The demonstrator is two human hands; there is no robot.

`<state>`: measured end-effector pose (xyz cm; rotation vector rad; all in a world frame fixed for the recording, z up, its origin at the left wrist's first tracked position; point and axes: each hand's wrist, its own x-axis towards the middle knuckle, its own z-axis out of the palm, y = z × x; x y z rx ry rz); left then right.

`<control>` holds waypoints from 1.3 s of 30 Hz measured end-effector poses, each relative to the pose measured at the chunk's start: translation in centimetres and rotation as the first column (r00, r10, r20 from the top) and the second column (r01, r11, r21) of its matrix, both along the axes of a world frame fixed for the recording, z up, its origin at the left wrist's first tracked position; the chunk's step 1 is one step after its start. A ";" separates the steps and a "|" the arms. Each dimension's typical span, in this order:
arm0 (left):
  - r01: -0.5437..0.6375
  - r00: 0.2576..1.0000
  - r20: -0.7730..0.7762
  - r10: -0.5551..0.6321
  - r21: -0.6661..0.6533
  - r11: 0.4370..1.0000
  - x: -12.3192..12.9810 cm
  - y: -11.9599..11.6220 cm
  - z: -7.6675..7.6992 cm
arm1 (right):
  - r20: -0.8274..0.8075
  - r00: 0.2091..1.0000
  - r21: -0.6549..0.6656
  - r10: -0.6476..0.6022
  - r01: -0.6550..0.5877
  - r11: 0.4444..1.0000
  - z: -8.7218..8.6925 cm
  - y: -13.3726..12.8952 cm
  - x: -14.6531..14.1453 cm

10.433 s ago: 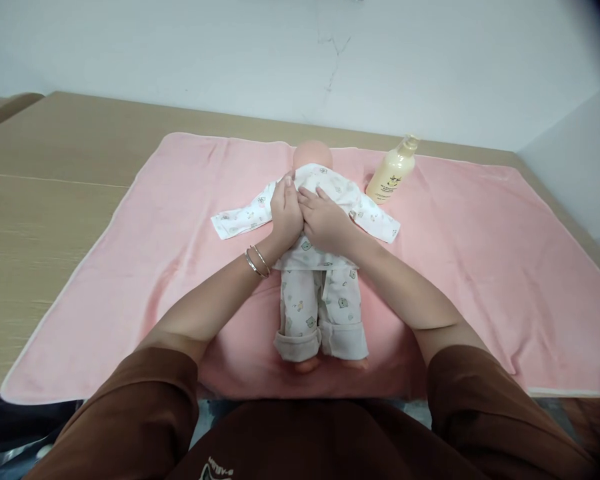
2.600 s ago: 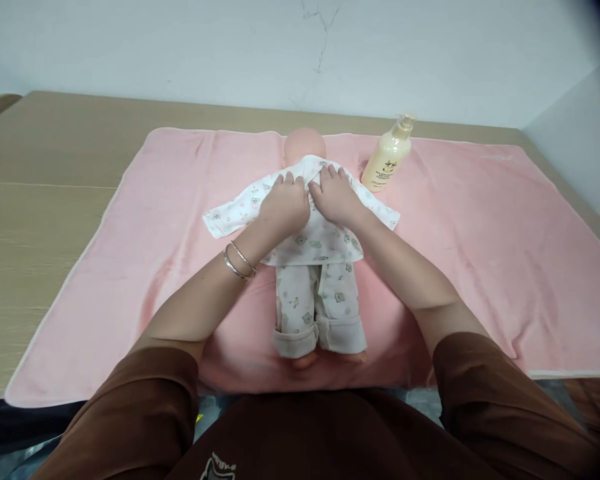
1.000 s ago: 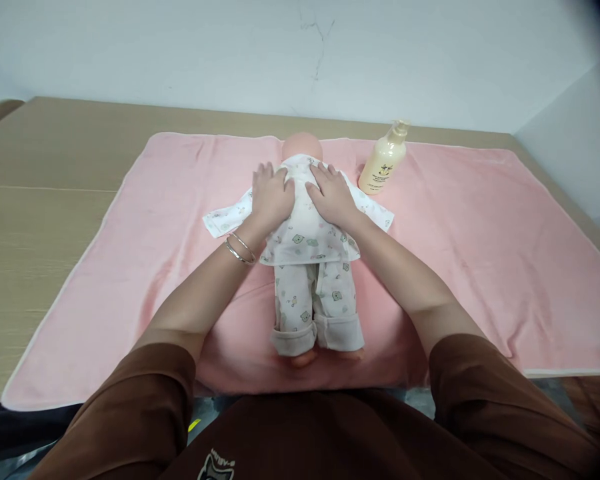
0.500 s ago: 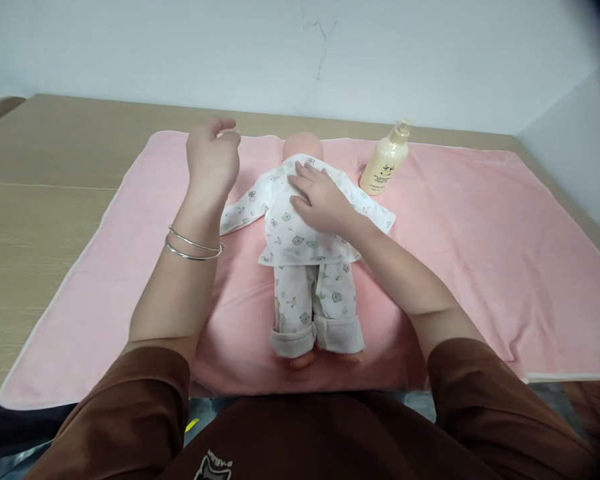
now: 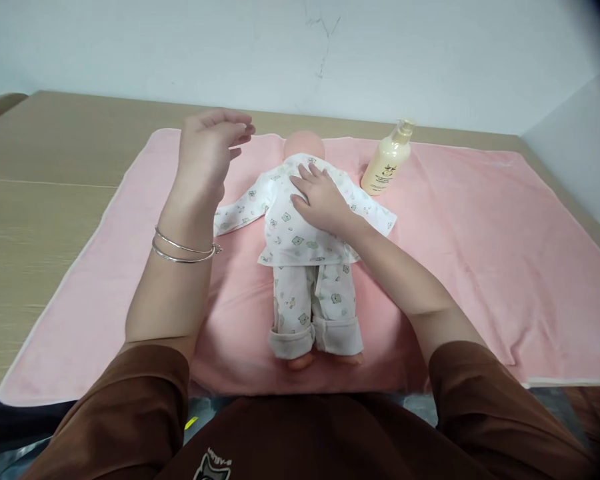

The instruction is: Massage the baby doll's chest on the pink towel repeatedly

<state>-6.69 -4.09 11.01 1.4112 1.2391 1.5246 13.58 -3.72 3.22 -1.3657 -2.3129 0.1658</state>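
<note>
A baby doll (image 5: 305, 144) lies on the pink blanket, its head toward the wall and its face out of sight. It wears a white printed shirt (image 5: 285, 233) and matching trousers (image 5: 293, 300) with turned-up cuffs; its feet poke out below. My right hand (image 5: 323, 200) rests flat on the upper part of the shirt, fingers spread. Raised to the left of the doll's head, my left hand (image 5: 207, 153) is cupped, its fingers loosely bent with gaps between them and nothing visible in them. Two thin silver bangles (image 5: 185, 257) circle the left wrist.
The pink blanket (image 5: 480, 267) covers much of the wooden table (image 5: 40, 233). A pale yellow pump bottle (image 5: 385, 163) stands on it, right of the doll's shoulder. Behind the table rises a white wall (image 5: 180, 53) with a crack.
My left hand has turned and uncurled from a tighter bend into a cupped shape, its forearm shifting slightly left. My right hand stays on the doll.
</note>
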 end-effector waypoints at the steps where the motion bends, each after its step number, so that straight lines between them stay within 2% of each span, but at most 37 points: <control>1: -0.002 1.000 0.003 0.002 0.003 1.000 0.0 -0.1 0.0 | 0.005 1.000 -0.018 0.001 -0.001 1.000 0.0 -0.1 -0.1; 6: 0.026 1.000 -0.008 -0.026 0.050 0.998 0.2 -0.3 0.1 | -0.016 0.997 0.020 -0.078 0.079 0.997 -0.2 -0.6 -0.6; 11: 0.012 1.000 0.004 -0.012 -0.017 1.000 0.7 -0.8 0.8 | 0.017 1.000 -0.026 -0.008 0.008 1.000 0.5 -1.0 -0.4; 13: 0.003 1.000 -0.006 -0.003 -0.015 1.000 1.0 -1.1 0.8 | -0.010 1.000 -0.025 0.006 -0.006 1.000 1.7 -1.3 0.4; 16: 0.013 1.000 0.027 -0.014 0.041 0.999 1.8 -1.9 0.7 | -0.107 0.994 -0.026 -0.031 0.029 0.999 4.8 -2.1 2.8; 18: 0.080 0.987 0.137 -0.089 0.070 0.994 2.5 -2.6 0.6 | -0.186 0.980 -0.020 -0.073 0.070 0.997 7.1 -2.8 5.1; 20: 0.178 0.943 0.278 -0.186 0.055 0.983 3.5 -3.2 0.6 | -0.240 0.965 -0.010 -0.108 0.109 0.994 9.1 -3.4 7.8; 23: 0.326 0.856 0.431 -0.287 -0.019 0.945 5.8 -3.4 0.5 | -0.275 0.946 0.002 -0.172 0.180 0.984 10.7 -3.4 12.2; 25: 0.388 0.811 0.495 -0.313 -0.055 0.920 8.0 -2.5 0.3 | -0.314 0.921 0.023 -0.229 0.249 0.968 10.8 -2.6 15.1; 28: 0.447 0.762 0.577 -0.294 -0.140 0.884 12.0 0.0 0.1 | -0.411 0.859 0.061 -0.305 0.360 0.931 10.4 -1.1 18.4; 30: 0.518 0.718 0.637 -0.282 -0.217 0.827 14.8 2.0 0.2 | -0.480 0.807 0.059 -0.344 0.421 0.905 10.0 -0.2 19.7; 33: 0.620 0.632 0.736 -0.244 -0.291 0.729 18.3 5.0 1.0 | -0.530 0.755 0.043 -0.386 0.478 0.877 9.6 0.9 19.8; 35: 0.640 0.585 0.787 -0.196 -0.300 0.708 20.0 6.7 1.6 | -0.468 0.799 0.063 -0.377 0.456 0.888 9.1 1.7 19.1; 39: 0.638 0.502 0.858 -0.105 -0.286 0.715 22.0 9.1 2.2 | -0.250 0.911 0.077 -0.329 0.357 0.931 7.3 3.6 16.7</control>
